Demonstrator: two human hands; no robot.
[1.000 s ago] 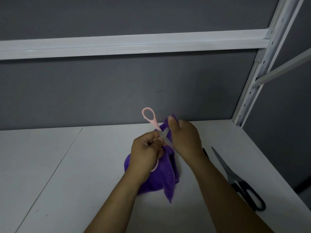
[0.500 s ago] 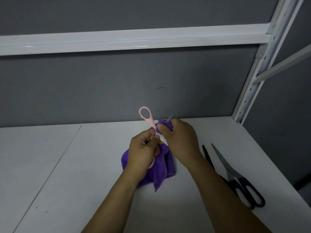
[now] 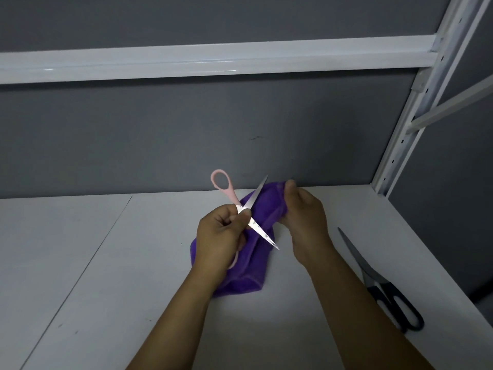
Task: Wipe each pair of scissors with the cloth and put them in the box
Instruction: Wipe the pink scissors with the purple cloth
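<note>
My left hand [image 3: 221,236] grips a pair of pink-handled scissors [image 3: 226,190] near the pivot, above the white shelf. Its blades are spread wide, one pointing up and right, the other down and right. One pink loop sticks up; the other is mostly hidden under my palm. My right hand [image 3: 304,217] pinches the top of a purple cloth [image 3: 253,265], which hangs behind the blades down to the shelf. The cloth is off both blades. No box is in view.
A pair of black-handled scissors [image 3: 384,289] lies partly open on the white shelf [image 3: 106,263] at the right, near its edge. A grey back wall, a white crossbeam [image 3: 213,60] overhead and a white upright post [image 3: 410,124] at the right bound the shelf.
My right hand has drawn the cloth up and right off the blade it was wrapped round. Both blades now show bare and spread apart. The left hand has held its place.
</note>
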